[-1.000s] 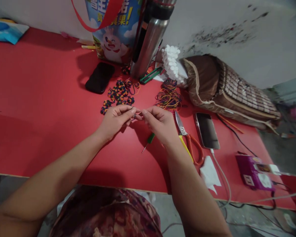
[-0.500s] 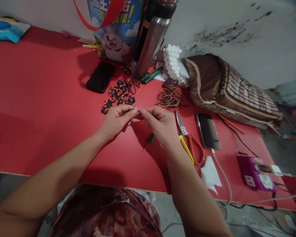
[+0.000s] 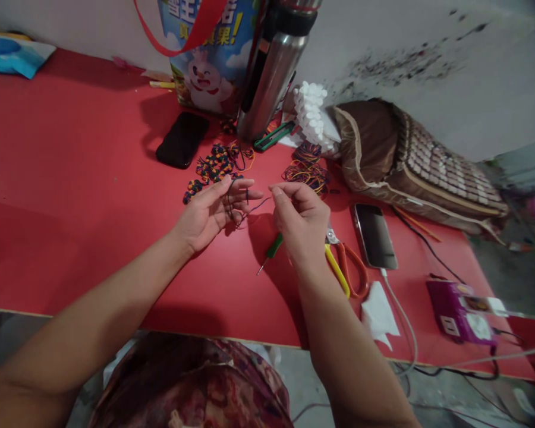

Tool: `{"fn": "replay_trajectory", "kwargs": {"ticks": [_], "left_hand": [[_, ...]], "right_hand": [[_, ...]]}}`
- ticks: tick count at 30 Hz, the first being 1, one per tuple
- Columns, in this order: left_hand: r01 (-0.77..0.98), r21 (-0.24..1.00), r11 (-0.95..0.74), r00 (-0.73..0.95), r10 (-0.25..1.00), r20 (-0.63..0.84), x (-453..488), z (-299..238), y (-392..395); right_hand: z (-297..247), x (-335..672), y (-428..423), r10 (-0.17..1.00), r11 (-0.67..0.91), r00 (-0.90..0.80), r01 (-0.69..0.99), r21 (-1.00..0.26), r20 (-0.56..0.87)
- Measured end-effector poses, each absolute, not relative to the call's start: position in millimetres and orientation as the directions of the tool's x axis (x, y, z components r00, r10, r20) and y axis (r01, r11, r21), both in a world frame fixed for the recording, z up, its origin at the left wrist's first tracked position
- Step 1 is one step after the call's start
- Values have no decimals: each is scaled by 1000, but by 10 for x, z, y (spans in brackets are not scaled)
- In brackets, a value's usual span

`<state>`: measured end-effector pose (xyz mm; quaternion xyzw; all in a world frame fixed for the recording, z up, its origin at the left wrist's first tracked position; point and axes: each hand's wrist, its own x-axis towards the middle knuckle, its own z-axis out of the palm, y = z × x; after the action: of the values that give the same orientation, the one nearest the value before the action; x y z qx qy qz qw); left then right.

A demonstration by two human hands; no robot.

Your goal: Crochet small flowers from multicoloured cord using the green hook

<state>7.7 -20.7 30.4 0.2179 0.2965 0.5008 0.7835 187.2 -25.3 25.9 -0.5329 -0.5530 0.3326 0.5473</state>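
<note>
Dark cord [image 3: 261, 204] runs between your two hands right now, over the red table [image 3: 93, 166], wound about your left fingers and drawn across to the right. Your forearms angle in from the lower corners, and your left hand [image 3: 209, 217] shows its palm, fingers reaching toward the right one. Your right hand [image 3: 302, 223] sits back-up, fingers curled, thumb and forefinger leading. The loops are tough to read: thin strands slip behind the left fingers, and I can't count the turns. Most of the scissors' [image 3: 337, 273] blades vanish behind your right hand, which also borders the green handle of a small tool [image 3: 274, 245]. Now the grip: on the left it's loose, fingers spread, cord around them; on the right, thumb and fingertip pinch together on that cord.
</note>
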Motion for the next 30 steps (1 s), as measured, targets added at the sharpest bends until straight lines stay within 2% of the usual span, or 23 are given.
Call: {"fn": "replay_trajectory", "kwargs": {"ticks": [5, 10, 13, 22, 26, 30], "left_hand": [[-691, 590, 417, 329, 909, -257, 75, 302, -197], [-748, 512, 422, 316, 905, -286, 48, 341, -172], [-784, 490, 380, 281, 922, -266, 37, 384, -158], [-818, 460, 346, 263, 935, -236, 25, 366, -163], [-823, 453, 343, 265, 937, -228, 21, 359, -175], [-826, 446, 344, 247, 933, -263, 7, 398, -168]], "right_hand": [[308, 1790, -325, 952, 244, 118, 265, -933, 282], [367, 1711, -433, 949, 298, -5, 340, -892, 315], [378, 1692, -464, 947, 301, -14, 378, -875, 320], [231, 1530, -506, 995, 91, -67, 303, -949, 74], [154, 1512, -484, 996, 67, -72, 281, -957, 48], [176, 1559, -472, 990, 124, -114, 389, -913, 86]]}}
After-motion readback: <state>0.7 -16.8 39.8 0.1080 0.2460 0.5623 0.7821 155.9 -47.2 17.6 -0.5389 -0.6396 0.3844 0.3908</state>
